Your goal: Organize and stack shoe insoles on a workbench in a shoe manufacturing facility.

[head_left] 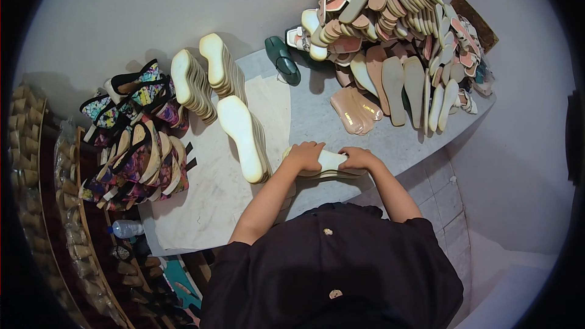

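A short stack of cream-white shoe insoles (332, 159) lies sideways at the table's near edge. My left hand (306, 156) wraps over its left end, and my right hand (359, 158) grips the right end. Some of the fingers are hidden behind the stack. Just left of my left hand stands a taller stack of the same insoles (237, 119). Behind that, two more tall stacks, a middle one (214, 55) and a left one (184, 73), stand near the wall.
Colourful patterned shoes (143, 152) are piled on the table's left. At the back right rises a large heap of insoles and sandals (396, 18), with pink-beige printed insole pieces (353, 109) before it. A dark green shoe (282, 61) stands mid-back. Shelves of shoe forms (76, 225) line the left.
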Demonstrator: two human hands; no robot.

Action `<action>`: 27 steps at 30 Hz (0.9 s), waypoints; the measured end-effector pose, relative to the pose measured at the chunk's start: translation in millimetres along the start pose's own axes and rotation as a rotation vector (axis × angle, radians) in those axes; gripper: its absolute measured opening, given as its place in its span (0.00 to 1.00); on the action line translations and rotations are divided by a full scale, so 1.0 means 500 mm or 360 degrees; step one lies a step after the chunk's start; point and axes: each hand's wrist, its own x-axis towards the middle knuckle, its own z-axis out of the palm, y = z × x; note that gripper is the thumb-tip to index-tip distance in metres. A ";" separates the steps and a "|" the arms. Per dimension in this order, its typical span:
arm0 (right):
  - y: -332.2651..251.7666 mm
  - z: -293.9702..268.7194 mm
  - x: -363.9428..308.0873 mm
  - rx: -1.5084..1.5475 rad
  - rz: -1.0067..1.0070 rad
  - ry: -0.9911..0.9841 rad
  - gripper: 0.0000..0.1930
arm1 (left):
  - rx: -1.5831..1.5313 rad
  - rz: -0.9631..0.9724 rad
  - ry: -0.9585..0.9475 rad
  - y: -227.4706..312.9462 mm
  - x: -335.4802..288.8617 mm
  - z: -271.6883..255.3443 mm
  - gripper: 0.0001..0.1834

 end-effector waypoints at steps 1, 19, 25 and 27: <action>-0.009 0.007 -0.015 0.0007 0.0006 -0.0005 0.37 | -0.0057 0.0044 0.0009 -0.002 -0.014 0.000 0.36; -0.041 0.000 -0.056 -0.0601 -0.0106 -0.0071 0.49 | 0.0028 0.0073 -0.0056 -0.009 -0.025 0.018 0.54; -0.021 0.037 -0.088 -0.0364 -0.0130 0.0080 0.41 | 0.0362 0.0159 -0.0060 0.033 -0.023 -0.006 0.51; -0.025 0.028 -0.121 -0.0328 -0.0171 0.0193 0.39 | 0.0459 0.0237 0.0031 0.041 -0.033 0.001 0.47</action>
